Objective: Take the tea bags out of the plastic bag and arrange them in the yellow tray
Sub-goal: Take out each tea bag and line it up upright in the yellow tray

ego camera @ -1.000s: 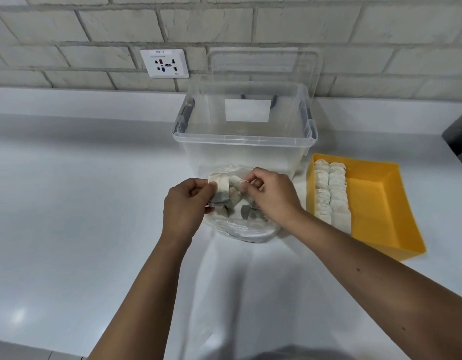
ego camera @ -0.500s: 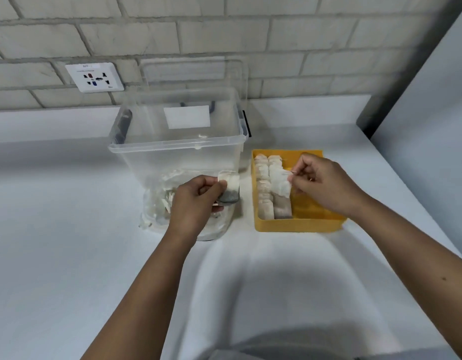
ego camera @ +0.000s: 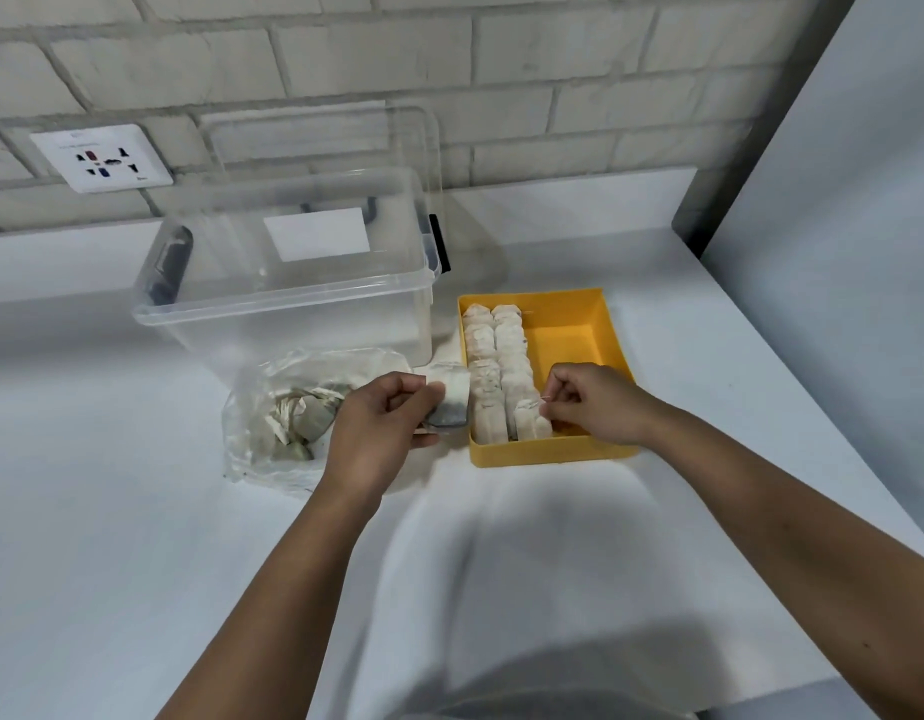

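Note:
A yellow tray point(ego camera: 600, 314) stands on the white counter at centre right, with two rows of pale tea bags point(ego camera: 493, 350) along its left side. My right hand point(ego camera: 595, 402) pinches a tea bag point(ego camera: 530, 423) at the near end of the second row, low in the tray. My left hand point(ego camera: 377, 423) holds another tea bag point(ego camera: 449, 402) upright just left of the tray. A clear plastic bag point(ego camera: 273, 407) with several loose tea bags lies left of that hand.
A large clear storage box point(ego camera: 288, 298) stands behind the plastic bag, its lid leaning on the brick wall. A wall socket point(ego camera: 101, 158) is at upper left. A grey panel point(ego camera: 839, 252) bounds the counter on the right.
My right hand carried a tea bag from the plastic bag to the tray and lowered it to the near end of the second row. My left hand kept its tea bag beside the tray.

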### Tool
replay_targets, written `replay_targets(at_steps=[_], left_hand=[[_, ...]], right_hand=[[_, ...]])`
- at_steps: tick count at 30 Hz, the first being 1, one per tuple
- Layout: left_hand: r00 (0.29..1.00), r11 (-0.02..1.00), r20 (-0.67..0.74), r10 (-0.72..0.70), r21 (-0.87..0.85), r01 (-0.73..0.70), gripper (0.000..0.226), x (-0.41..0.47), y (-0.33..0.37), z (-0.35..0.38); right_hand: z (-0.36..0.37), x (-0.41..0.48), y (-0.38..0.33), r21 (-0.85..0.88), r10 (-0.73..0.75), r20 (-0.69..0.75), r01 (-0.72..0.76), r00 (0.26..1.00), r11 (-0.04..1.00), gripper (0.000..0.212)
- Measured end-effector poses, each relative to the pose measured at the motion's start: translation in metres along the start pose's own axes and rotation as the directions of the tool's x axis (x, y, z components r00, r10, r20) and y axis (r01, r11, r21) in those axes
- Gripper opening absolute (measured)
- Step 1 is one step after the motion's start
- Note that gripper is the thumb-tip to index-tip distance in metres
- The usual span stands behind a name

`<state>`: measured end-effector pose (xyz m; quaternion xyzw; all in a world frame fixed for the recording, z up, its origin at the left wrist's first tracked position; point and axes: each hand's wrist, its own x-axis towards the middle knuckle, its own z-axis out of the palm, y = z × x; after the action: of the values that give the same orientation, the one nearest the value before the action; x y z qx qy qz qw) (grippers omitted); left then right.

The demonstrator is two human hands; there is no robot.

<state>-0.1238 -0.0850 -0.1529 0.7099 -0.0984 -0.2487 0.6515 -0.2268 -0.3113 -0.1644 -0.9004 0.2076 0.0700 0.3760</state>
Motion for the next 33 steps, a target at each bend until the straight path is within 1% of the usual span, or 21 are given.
replay_targets(at_steps=[2,4,7,9,11,13,15,16,17,18,20,21,22,24,27,28,30,33], left_hand=[[1.0,1.0,0.0,-0.01,-0.012,0.01,0.012,0.002,-0.001,0.0],[1.0,0.999,0.0,-0.029,-0.022,0.029,0.012,0.004,-0.002,0.0],[0.998,0.997,0.002,-0.07,-0.045,0.07,0.011,0.005,-0.003,0.001],[0.996,0.995,0.0,-0.091,-0.046,0.091,0.008,0.005,-0.003,0.002],[0.994,0.993,0.006,-0.106,-0.055,0.106,0.005,0.003,-0.003,0.003],[0.993,0.99,0.018,-0.114,-0.079,0.115,0.004,0.002,-0.002,0.005],[0.991,0.984,0.037,-0.131,-0.119,0.135,0.007,0.0,0.0,0.007],[0.987,0.976,0.058,-0.147,-0.155,0.154,0.011,0.0,0.001,0.008],[0.983,0.963,0.082,-0.167,-0.2,0.181,0.013,-0.001,0.002,0.01],[0.977,0.947,0.104,-0.186,-0.247,0.206,0.013,-0.001,0.003,0.012],[0.968,0.916,0.138,-0.21,-0.318,0.245,0.007,-0.003,0.004,0.016],[0.964,0.906,0.152,-0.217,-0.337,0.257,0.005,-0.004,0.005,0.018],[0.961,0.901,0.165,-0.22,-0.344,0.265,0.003,-0.005,0.005,0.019],[0.959,0.902,0.179,-0.221,-0.337,0.27,0.003,-0.008,0.006,0.021],[0.962,0.91,0.168,-0.217,-0.322,0.262,0.003,-0.009,0.007,0.022],[0.964,0.915,0.159,-0.213,-0.313,0.254,0.003,-0.009,0.008,0.022],[0.968,0.927,0.146,-0.205,-0.29,0.239,0.006,-0.009,0.007,0.022],[0.969,0.934,0.149,-0.199,-0.271,0.233,0.017,-0.01,0.008,0.021]], right_hand=[[0.001,0.003,0.002,0.005,0.023,-0.02,-0.023,1.0,1.0,0.009],[0.003,0.005,0.002,0.02,0.048,-0.007,-0.048,0.999,0.999,0.01],[0.005,0.009,0.001,0.123,0.069,0.024,-0.071,0.997,0.99,0.009],[0.005,0.011,0.001,0.168,0.074,0.019,-0.077,0.997,0.983,0.008],[0.004,0.014,0.001,0.141,0.088,0.026,-0.09,0.996,0.986,0.009],[0.004,0.013,0.001,0.063,0.104,0.021,-0.105,0.994,0.992,0.014],[0.004,0.009,-0.003,0.034,0.085,-0.062,-0.083,0.994,0.996,0.021],[0.003,0.006,-0.008,0.065,0.056,-0.119,-0.048,0.991,0.997,0.02],[0.003,0.003,-0.014,0.14,0.029,-0.16,-0.006,0.987,0.99,0.017],[0.003,-0.001,-0.022,0.254,0.009,-0.169,0.035,0.986,0.967,0.012],[0.006,-0.009,-0.035,0.479,-0.012,-0.105,0.061,0.994,0.876,0.013],[0.008,-0.013,-0.041,0.546,-0.02,-0.063,0.051,0.998,0.836,0.015],[0.009,-0.016,-0.045,0.579,-0.028,-0.043,0.048,0.999,0.814,0.016],[0.012,-0.02,-0.052,0.617,-0.031,-0.088,0.079,0.996,0.783,0.015],[0.013,-0.024,-0.058,0.632,0.004,-0.268,0.173,0.963,0.756,0.005],[0.014,-0.026,-0.06,0.622,0.002,-0.307,0.199,0.952,0.758,0.002],[0.016,-0.028,-0.062,0.557,-0.024,-0.332,0.216,0.943,0.802,0.009],[0.02,-0.029,-0.065,0.464,-0.012,-0.344,0.182,0.939,0.867,0.016]])
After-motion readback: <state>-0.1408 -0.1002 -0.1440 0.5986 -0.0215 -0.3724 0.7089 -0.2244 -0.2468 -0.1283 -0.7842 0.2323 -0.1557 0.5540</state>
